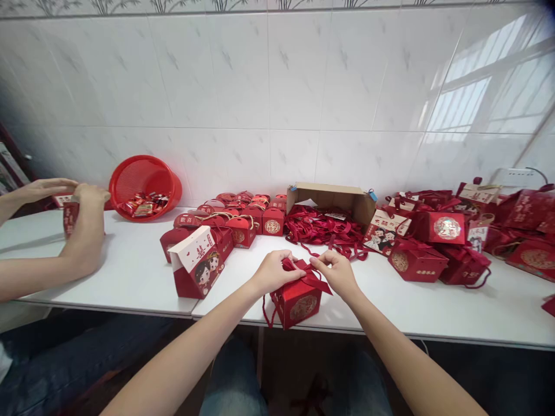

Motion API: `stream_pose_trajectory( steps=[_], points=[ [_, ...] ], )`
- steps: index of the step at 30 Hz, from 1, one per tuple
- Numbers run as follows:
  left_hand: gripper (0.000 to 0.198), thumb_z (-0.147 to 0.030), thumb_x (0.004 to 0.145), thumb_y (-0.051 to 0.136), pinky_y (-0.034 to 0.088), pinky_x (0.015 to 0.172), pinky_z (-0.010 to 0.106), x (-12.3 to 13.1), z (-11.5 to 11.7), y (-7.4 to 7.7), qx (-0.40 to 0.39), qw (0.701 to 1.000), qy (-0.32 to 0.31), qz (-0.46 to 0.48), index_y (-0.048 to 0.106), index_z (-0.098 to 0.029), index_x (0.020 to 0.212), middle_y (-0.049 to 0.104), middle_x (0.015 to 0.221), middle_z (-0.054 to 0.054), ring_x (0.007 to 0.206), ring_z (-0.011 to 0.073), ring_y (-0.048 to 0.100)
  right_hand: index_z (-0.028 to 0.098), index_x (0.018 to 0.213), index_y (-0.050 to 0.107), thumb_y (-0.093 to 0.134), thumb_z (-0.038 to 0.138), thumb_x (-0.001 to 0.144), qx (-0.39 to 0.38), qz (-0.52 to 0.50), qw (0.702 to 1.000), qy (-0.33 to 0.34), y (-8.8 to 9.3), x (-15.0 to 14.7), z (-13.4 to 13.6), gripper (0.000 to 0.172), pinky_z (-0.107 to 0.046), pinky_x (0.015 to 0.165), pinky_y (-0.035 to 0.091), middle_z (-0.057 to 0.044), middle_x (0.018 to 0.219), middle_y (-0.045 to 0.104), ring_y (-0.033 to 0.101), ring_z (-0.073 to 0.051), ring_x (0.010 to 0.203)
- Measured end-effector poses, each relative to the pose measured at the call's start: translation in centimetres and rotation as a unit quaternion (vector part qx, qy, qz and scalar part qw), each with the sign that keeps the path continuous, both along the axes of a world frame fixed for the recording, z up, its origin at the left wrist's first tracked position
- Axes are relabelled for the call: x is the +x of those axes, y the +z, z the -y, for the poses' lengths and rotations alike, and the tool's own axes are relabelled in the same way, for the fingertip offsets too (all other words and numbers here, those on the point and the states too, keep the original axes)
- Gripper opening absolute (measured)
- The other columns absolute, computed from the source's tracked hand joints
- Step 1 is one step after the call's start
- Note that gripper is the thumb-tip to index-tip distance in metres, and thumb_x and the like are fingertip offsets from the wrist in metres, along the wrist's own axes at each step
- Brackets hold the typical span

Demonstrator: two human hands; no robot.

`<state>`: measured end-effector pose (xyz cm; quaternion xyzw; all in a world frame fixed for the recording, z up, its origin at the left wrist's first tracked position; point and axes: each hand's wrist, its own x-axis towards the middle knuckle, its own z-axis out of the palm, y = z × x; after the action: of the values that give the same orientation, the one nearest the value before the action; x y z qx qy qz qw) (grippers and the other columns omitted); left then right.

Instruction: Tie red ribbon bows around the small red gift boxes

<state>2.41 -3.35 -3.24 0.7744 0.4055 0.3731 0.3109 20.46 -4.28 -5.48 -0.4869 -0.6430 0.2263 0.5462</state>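
A small red gift box (299,301) with a gold round emblem stands at the table's front edge, between my hands. On its top is a red ribbon (313,279) with loops and a loose end. My left hand (278,270) pinches a ribbon loop on the left side of the box top. Opposite it, my right hand (336,273) pinches the ribbon between thumb and forefinger. A dark red cord hangs down the left side of the box.
A cardboard box (332,193) spills red ribbons behind my hands. Red boxes (273,222) stand in rows left of it; more gift boxes (417,260) pile up right. A red basket (145,188) holds wrapped sweets. At far left, a person's hands (89,196) hold a red box.
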Motion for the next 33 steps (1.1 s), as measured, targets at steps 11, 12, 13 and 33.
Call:
stream_pose_trajectory(
  steps=[11, 12, 13, 33],
  points=[
    [0.056, -0.067, 0.074, 0.046, 0.039, 0.092, 0.045, -5.9, -3.9, 4.7, -0.204, 0.935, 0.03, 0.288, 0.054, -0.02, 0.103, 0.052, 0.13, 0.013, 0.12, 0.0285, 0.046, 0.023, 0.103, 0.062, 0.033, 0.058, 0.087, -0.266, -0.312, 0.909, 0.082, 3.1, 6.1, -1.1, 0.048, -0.035, 0.077, 0.047, -0.008, 0.115, 0.063, 0.061, -0.022, 0.097],
    [0.059, -0.068, 0.074, 0.044, 0.039, 0.091, 0.045, -6.8, -4.4, 5.3, -0.226, 0.924, 0.021, 0.307, 0.054, -0.019, 0.105, 0.051, 0.131, 0.013, 0.12, 0.0289, 0.046, 0.024, 0.106, 0.06, 0.033, 0.056, 0.087, -0.28, -0.333, 0.897, 0.079, 3.7, 7.1, -1.2, 0.046, -0.034, 0.078, 0.048, -0.008, 0.119, 0.061, 0.061, -0.021, 0.1],
    [0.06, -0.068, 0.073, 0.044, 0.039, 0.091, 0.045, -7.5, -4.7, 5.7, -0.241, 0.916, 0.017, 0.32, 0.055, -0.019, 0.106, 0.052, 0.13, 0.013, 0.119, 0.0291, 0.047, 0.025, 0.108, 0.059, 0.034, 0.054, 0.088, -0.288, -0.345, 0.89, 0.074, 4.1, 7.8, -1.4, 0.044, -0.034, 0.08, 0.048, -0.008, 0.121, 0.06, 0.06, -0.021, 0.102],
    [0.041, -0.041, 0.082, 0.047, 0.038, 0.097, 0.044, -5.2, -4.9, -4.5, 0.049, 0.978, 0.067, -0.193, 0.049, -0.019, 0.116, 0.058, 0.12, 0.014, 0.117, 0.0276, 0.049, 0.033, 0.141, 0.028, 0.077, 0.042, 0.062, -0.103, 0.212, 0.924, 0.3, 1.0, 1.1, 1.8, 0.094, -0.041, 0.109, 0.026, -0.008, 0.144, 0.026, 0.031, -0.026, 0.132]
  ],
)
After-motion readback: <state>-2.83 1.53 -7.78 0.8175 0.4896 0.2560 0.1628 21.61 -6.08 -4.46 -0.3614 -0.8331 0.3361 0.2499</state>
